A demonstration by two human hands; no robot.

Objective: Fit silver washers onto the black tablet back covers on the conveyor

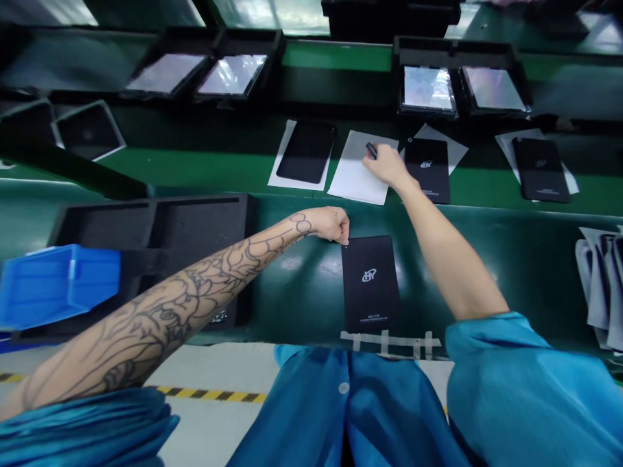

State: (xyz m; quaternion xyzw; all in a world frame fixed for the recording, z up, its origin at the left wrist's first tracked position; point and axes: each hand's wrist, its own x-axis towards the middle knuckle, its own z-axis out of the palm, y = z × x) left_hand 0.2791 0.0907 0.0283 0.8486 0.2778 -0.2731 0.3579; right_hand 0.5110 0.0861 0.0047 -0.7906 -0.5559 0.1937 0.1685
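A black tablet [370, 285] lies back side up on the green bench, with a pale logo in its middle. My left hand [333, 224] is closed in a pinch at the tablet's upper left corner; whatever is between its fingertips is too small to make out. Farther back, my right hand [389, 167] is closed around a short black stick-like tool [372, 150] over a white sheet [363, 178]. Next to that hand another black tablet [428, 165] rests on white paper. Left of the sheet lies a dark tablet [306, 152] on paper.
One more tablet [541, 170] lies on paper at the right. Black foam trays [249, 207] stand at the left, a blue bin [58, 285] over them. Along the back are trays with film-wrapped screens [428, 87]. Several grey-white sleeves [598, 285] stand at the right edge.
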